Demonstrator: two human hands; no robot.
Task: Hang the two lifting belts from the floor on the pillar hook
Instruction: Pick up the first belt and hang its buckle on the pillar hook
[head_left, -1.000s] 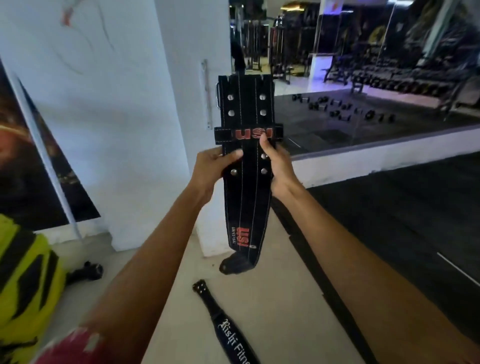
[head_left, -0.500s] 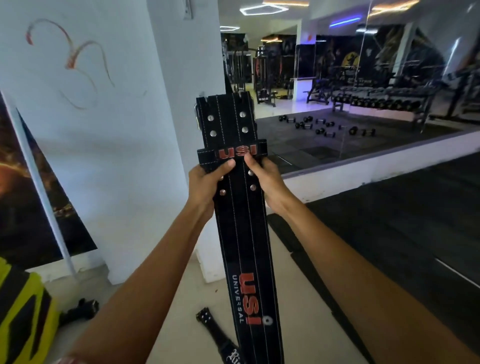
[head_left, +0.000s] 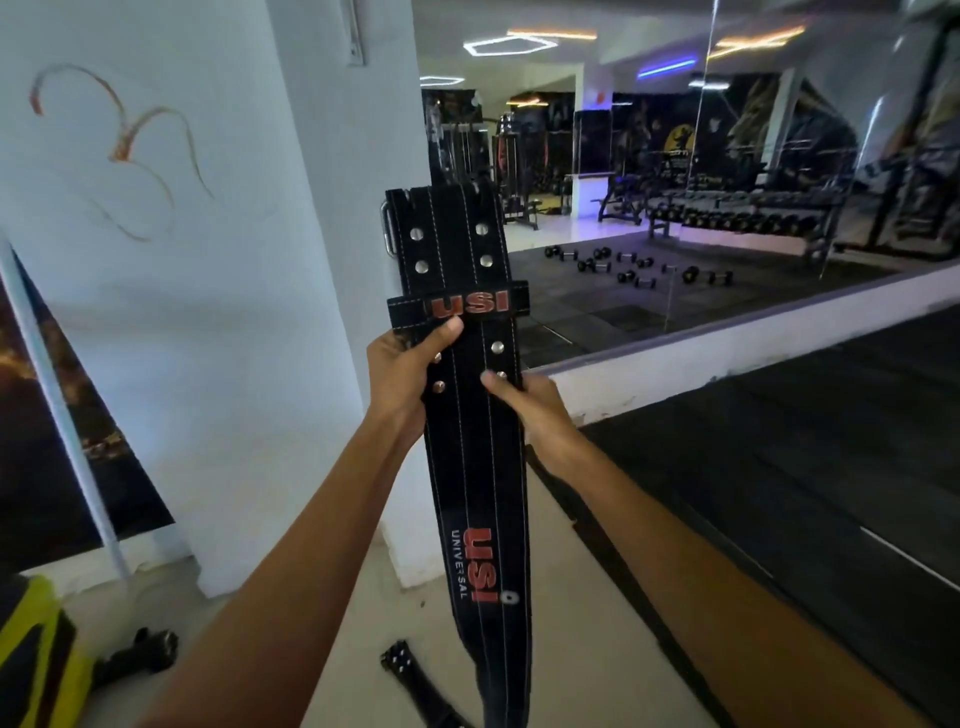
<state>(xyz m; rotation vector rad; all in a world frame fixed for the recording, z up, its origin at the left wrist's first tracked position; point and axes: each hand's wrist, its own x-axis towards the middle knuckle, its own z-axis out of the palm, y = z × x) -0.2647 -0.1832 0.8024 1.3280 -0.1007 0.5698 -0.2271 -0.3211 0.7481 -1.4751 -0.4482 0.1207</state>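
I hold a black lifting belt (head_left: 475, 467) with red USI lettering upright in front of the white pillar (head_left: 332, 218). My left hand (head_left: 402, 376) grips its left edge just under the USI loop. My right hand (head_left: 519, 402) grips its right edge a little lower. The belt's metal buckle (head_left: 386, 228) sticks out at its upper left, and its tail hangs down out of frame. A second black belt (head_left: 410, 680) lies on the floor below. A metal strip (head_left: 355, 31) is fixed high on the pillar; I cannot make out a hook.
A wall mirror (head_left: 727, 182) to the right reflects dumbbells and gym racks. Dark rubber flooring (head_left: 779, 493) runs along the right. A yellow and black object (head_left: 36, 654) sits at the lower left, next to a dark dumbbell (head_left: 137, 652). A poster (head_left: 47, 415) leans on the left wall.
The view has tilted up and I have come closer to the pillar. The belt now hangs straight at full length. My right hand has slid a little lower on it.
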